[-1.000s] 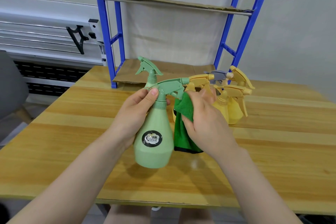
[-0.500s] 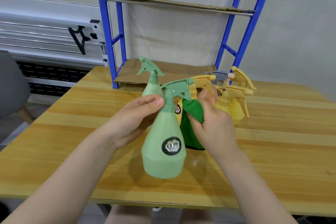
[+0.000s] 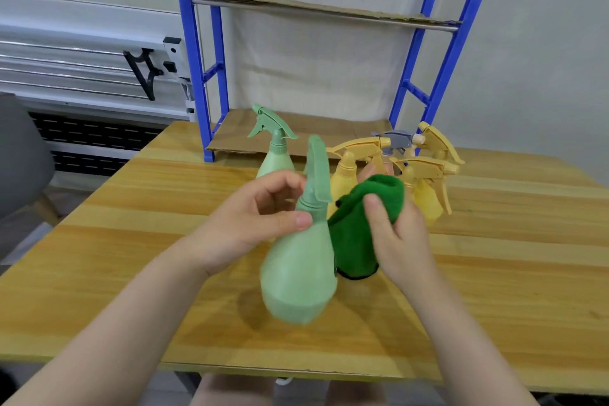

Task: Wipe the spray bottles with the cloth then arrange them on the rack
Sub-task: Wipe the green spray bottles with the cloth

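Note:
My left hand (image 3: 250,227) grips the neck of a pale green spray bottle (image 3: 298,270), held above the wooden table (image 3: 131,260) and tilted, its trigger head turned toward me. My right hand (image 3: 398,237) holds a folded green cloth (image 3: 362,224) against the bottle's right side. Behind them stand a second green spray bottle (image 3: 275,155), yellow spray bottles (image 3: 425,188) and one with a grey head (image 3: 393,138), partly hidden by my hands. The blue rack (image 3: 441,53) rises at the back of the table.
Cardboard sheets line the rack's lower shelf (image 3: 313,132) and upper shelf (image 3: 313,6). A grey chair (image 3: 19,155) sits at the left edge. A white rail unit with a black bracket (image 3: 145,72) runs along the left wall.
The held green bottle has been rotated, so its round label no longer faces me and the nozzle points my way. The cloth has moved up beside the bottle's neck.

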Demonstrator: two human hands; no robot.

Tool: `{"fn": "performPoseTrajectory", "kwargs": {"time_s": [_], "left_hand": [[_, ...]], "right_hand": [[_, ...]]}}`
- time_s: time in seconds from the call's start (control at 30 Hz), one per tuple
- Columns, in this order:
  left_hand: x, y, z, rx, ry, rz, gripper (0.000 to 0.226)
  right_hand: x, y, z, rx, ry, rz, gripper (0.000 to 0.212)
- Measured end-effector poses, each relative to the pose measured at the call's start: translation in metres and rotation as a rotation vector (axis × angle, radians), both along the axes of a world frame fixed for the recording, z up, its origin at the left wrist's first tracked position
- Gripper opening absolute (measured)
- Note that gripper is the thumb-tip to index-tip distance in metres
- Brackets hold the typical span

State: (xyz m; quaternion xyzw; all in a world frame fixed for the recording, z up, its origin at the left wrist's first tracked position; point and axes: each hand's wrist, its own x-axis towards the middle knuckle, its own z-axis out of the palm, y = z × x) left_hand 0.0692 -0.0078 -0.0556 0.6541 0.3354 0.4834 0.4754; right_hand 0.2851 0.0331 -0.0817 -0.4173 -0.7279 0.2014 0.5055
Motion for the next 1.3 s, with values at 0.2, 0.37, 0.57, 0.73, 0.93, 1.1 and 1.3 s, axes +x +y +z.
{"fn": "performPoseTrajectory", "kwargs": {"time_s": [0.2,0.37,0.57,0.73,0.93,1.1,1.3], "left_hand": [[0.003,-0.001,0.0,0.234,0.318,0.445,0.033],[0.012,-0.001,-0.004,0.513,0.703,0.704,0.033],[0.034,-0.004,-0.014,0.624,0.855,0.675,0.011],[0.038,-0.007,-0.024,0.544,0.713,0.677,0.008],[0.04,-0.008,-0.028,0.478,0.593,0.721,0.02],[0.043,-0.011,-0.031,0.377,0.508,0.71,0.02],[0.031,-0.008,-0.026,0.27,0.449,0.7,0.04]], "right_hand": [[0.004,-0.009,0.013,-0.17,0.387,0.087,0.046],[-0.013,-0.019,0.022,-0.086,0.327,0.114,0.04],[-0.043,-0.019,0.012,0.011,0.124,0.002,0.01],[-0.044,-0.015,0.014,0.207,0.005,-0.046,0.033],[-0.045,-0.009,0.023,0.55,-0.329,-0.389,0.047],[-0.047,-0.006,0.036,0.333,-0.472,-0.435,0.074],[-0.038,-0.011,0.034,0.042,-0.372,-0.066,0.046]]}}
